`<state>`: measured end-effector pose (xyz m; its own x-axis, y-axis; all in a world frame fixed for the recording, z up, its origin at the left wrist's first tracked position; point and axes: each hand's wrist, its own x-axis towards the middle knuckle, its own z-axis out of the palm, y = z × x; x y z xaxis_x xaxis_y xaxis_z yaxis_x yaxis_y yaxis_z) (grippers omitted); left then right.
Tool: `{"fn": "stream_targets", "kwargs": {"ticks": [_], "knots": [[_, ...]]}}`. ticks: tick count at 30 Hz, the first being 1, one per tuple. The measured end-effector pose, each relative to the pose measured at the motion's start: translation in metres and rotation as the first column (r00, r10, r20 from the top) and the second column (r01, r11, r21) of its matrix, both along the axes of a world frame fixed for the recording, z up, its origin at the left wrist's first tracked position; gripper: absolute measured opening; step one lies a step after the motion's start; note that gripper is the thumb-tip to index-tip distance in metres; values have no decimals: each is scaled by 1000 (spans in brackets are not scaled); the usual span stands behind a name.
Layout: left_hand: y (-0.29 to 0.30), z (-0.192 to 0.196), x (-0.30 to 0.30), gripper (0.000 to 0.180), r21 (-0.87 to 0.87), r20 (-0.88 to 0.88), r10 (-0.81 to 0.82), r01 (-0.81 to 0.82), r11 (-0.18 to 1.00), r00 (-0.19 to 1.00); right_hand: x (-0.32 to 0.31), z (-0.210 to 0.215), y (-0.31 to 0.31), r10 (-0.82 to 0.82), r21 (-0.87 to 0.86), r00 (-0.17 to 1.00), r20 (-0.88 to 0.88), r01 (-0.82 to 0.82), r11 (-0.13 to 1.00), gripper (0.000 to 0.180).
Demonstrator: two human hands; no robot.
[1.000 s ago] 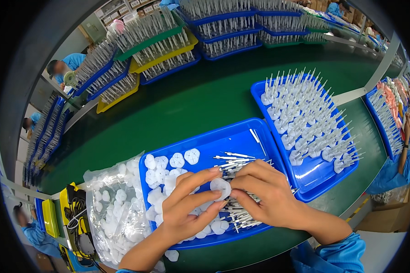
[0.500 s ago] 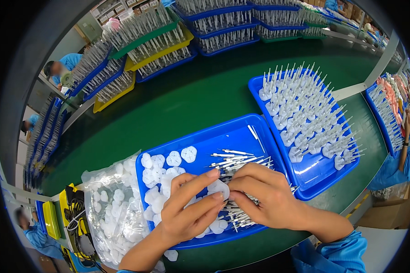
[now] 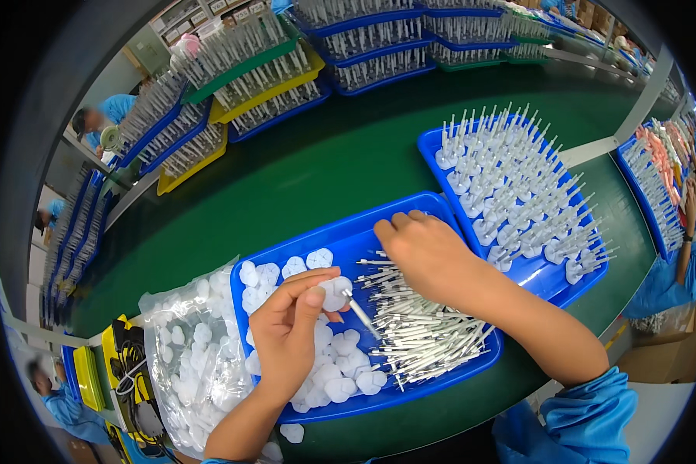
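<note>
My left hand [image 3: 282, 332] pinches a white, petal-edged plastic disc [image 3: 334, 294] between thumb and fingers. From the disc a thin white rod [image 3: 363, 315] sticks out toward the lower right. Over the far part of the blue tray [image 3: 356, 244], my right hand [image 3: 433, 259] points down with its fingers drawn together; whatever lies between the fingertips is hidden. Below that hand spreads a heap of thin white rods [image 3: 433, 344]. More white petal-edged discs [image 3: 340, 367] are piled in the tray's left part, next to my left hand.
A second blue tray [image 3: 527, 272] at the right holds rows of discs with upright rods. To the left lies a clear bag [image 3: 197, 371] of discs; one loose disc [image 3: 292, 433] rests near the table edge. Stacked trays [image 3: 267, 81] of upright rods line the back.
My hands have come apart from around the disc. The left moved slightly left and still holds the disc, its rod now visible; the right went up to the tray's far part.
</note>
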<state>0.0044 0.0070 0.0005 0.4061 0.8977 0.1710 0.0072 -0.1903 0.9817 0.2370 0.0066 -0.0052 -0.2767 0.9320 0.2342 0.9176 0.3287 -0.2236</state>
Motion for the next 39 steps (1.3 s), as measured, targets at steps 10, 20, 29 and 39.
{"fn": "stream_targets", "kwargs": {"ticks": [10, 20, 29, 39], "knots": [[-2, 14, 5, 29, -196, -53, -130, 118, 973, 990, 5, 26, -44, 63, -2, 847, -527, -75, 997, 19], [-4, 8, 2, 8, -339, 291, -136, 235, 911, 947, -9, 23, -66, 135, 27, 594, -793, -187, 982, 9], [-4, 5, 2, 13, -220, 277, -146, 211, 952, 950, -10, 25, -68, 74, -24, 626, -776, -147, 989, 13], [-10, 3, 3, 27, 4, 98, -195, 196, 981, 976, -18, 30, -77, 2, -126, 736, -677, -119, 985, 18]]}}
